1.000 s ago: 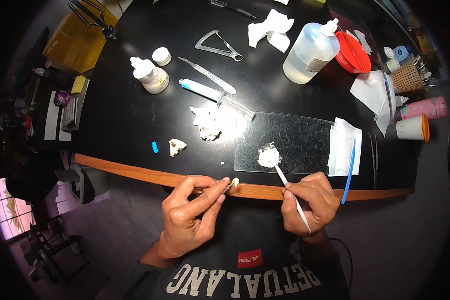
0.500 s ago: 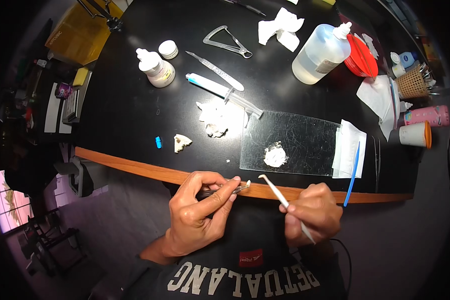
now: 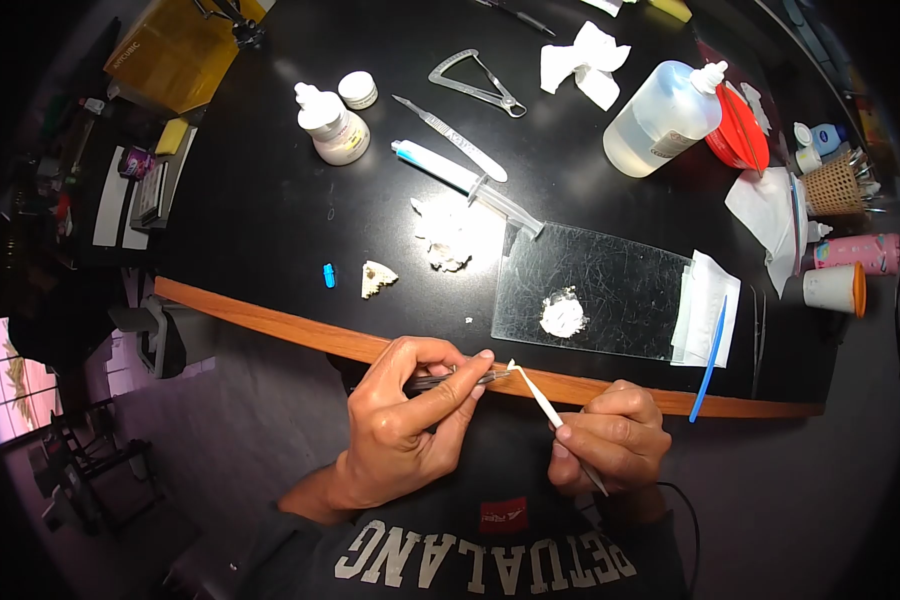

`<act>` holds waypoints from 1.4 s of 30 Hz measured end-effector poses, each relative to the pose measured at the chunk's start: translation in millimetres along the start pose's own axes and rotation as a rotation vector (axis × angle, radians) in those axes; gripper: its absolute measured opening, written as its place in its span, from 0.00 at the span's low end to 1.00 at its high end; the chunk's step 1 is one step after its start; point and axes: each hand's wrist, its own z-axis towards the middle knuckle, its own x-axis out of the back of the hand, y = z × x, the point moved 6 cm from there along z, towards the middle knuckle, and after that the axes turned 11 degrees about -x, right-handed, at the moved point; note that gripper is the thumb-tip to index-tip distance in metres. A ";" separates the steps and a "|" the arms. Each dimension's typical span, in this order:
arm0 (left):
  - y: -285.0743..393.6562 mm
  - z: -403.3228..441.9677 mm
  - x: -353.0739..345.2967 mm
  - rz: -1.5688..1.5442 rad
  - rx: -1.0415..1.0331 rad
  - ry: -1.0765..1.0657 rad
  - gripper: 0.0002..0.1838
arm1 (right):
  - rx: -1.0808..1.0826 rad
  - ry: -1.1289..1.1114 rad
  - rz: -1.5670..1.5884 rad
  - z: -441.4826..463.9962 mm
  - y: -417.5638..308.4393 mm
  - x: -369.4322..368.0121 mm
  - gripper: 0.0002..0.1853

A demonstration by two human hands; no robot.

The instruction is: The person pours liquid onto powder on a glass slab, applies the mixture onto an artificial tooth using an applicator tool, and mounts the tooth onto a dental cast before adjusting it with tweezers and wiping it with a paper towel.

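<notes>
My left hand (image 3: 400, 415) is closed around dark metal tweezers (image 3: 428, 382), whose tips point right and grip a tiny white piece, partly hidden. Pinched in my right hand (image 3: 615, 435) is a thin white applicator stick (image 3: 543, 403) with a bent tip. That tip meets the tiny piece at the tweezers' end, above the table's wooden edge (image 3: 595, 388); whether they touch firmly I cannot tell. Just beyond my hands lies a scratched glass slab (image 3: 620, 285) bearing a dab of white paste (image 3: 562, 316).
Left of the slab lie a crumpled white tissue (image 3: 444, 238), a beige toothed model piece (image 3: 377, 278) and a small blue clip (image 3: 330, 276). Behind are a syringe (image 3: 440, 168), spatula-like blade (image 3: 460, 143), caliper (image 3: 475, 85), dropper bottle (image 3: 334, 132) and large bottle (image 3: 660, 115). A blue stick (image 3: 710, 360) overhangs the edge.
My right hand has moved left, bringing the applicator's bent tip from apart to the tiny white piece at the tweezers. The whole view has shifted slightly; my left hand keeps its grip.
</notes>
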 end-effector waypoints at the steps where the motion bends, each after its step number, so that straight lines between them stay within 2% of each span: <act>1: 0.0 0.1 0.1 0.002 0.001 -0.002 0.20 | 0.003 -0.007 -0.003 -0.1 0.0 -0.3 0.05; 19: 0.3 1.3 0.9 -0.006 -0.003 0.001 0.21 | 0.034 -0.021 -0.027 -0.1 -1.8 -2.8 0.05; 27: -0.1 0.2 1.2 -0.008 -0.003 0.005 0.21 | -0.029 0.014 -0.001 1.9 -0.2 0.1 0.11; 33: -0.2 -0.2 1.2 -0.012 0.009 0.000 0.20 | -0.010 -0.046 0.005 5.0 -2.0 -3.0 0.12; 42: 0.3 4.9 1.1 0.001 -0.010 -0.046 0.20 | -0.202 0.068 -0.238 8.1 6.0 13.1 0.10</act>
